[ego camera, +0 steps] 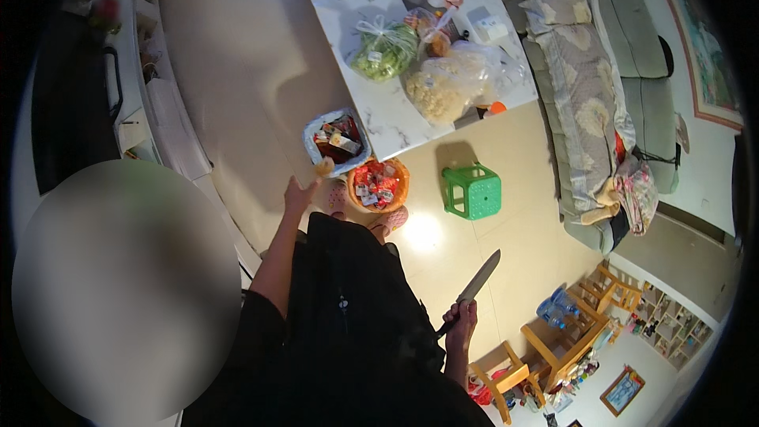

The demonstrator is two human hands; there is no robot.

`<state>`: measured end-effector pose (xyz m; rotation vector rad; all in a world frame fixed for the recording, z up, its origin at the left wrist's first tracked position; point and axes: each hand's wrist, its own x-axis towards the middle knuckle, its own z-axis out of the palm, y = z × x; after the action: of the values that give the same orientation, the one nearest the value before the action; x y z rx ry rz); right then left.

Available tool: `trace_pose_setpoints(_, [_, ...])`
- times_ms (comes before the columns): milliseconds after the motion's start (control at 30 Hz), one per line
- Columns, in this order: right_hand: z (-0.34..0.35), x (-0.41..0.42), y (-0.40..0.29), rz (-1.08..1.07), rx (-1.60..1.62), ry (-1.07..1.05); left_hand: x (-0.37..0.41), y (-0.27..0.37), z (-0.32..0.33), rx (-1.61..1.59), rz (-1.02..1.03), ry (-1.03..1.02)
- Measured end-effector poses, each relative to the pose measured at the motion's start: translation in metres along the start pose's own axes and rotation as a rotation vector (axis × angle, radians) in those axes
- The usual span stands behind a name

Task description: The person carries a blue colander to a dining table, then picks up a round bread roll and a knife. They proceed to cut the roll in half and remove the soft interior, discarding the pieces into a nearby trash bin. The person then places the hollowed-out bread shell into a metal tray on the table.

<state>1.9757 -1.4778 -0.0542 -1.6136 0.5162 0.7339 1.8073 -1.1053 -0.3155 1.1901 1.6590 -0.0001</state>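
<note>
A kitchen knife (479, 277) with a broad blade and dark handle is gripped in my right hand (461, 323), its tip pointing away from me over the floor. On the other side, my left hand (299, 197) reaches towards a bin (308, 141) lined with a light blue bag, fingers apart. Just beyond those fingers, at the bin's near edge, is a small blurred brownish piece (324, 167); it appears apart from the hand. Packaging waste (344, 143) lies inside the bin. Beside it stands an orange basket (404, 187) holding red packets (378, 182).
A marble-patterned table (379, 124) bears bagged green vegetables (385, 53) and a bag of pale food (439, 92). A green plastic stool (485, 197) stands on the tiled floor. Along the right runs a sofa (643, 112); wooden chairs (504, 376) are at lower right. Pink clogs (394, 220) are beside the basket.
</note>
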Motion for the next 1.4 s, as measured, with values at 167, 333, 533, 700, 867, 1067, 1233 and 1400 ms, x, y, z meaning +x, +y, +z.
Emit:
trace_pose_setpoints(167, [-0.046, -0.010, 0.014, -0.036, 0.104, 0.077, -0.008, -0.084, 0.007, 0.460, 0.179, -0.102])
trace_pose_setpoints(333, [-0.095, -0.019, 0.029, -0.059, 0.210, 0.118, -0.070, -0.105, -0.006, 0.831, 0.247, -0.197])
trace_pose_setpoints(533, [-0.207, -0.015, 0.078, -0.106, 0.361, 0.166, -0.088, -0.113, 0.027, 0.788, 0.402, -0.214])
trace_pose_setpoints(700, [-0.329, -0.035, 0.131, -0.056, 0.736, 0.323, -0.104, -0.079, 0.136, 1.006, 0.895, -0.272])
trace_pose_setpoints(867, [-0.420, -0.036, 0.170, -0.072, 0.879, 0.438, -0.160, -0.058, 0.244, 0.720, 0.914, -0.592])
trace_pose_setpoints(1067, [-0.474, -0.044, 0.175, -0.138, 1.175, 0.615, -0.242, -0.023, 0.347, 1.135, 0.741, -0.728])
trace_pose_setpoints(1233, [-0.537, -0.002, 0.174, -0.175, 1.256, 0.485, -0.317, -0.006, 0.464, 1.306, 0.803, -0.731])
trace_pose_setpoints(1400, [-0.626, 0.081, 0.141, -0.219, 1.331, 0.710, -0.355, 0.057, 0.629, 1.339, 0.960, -0.676])
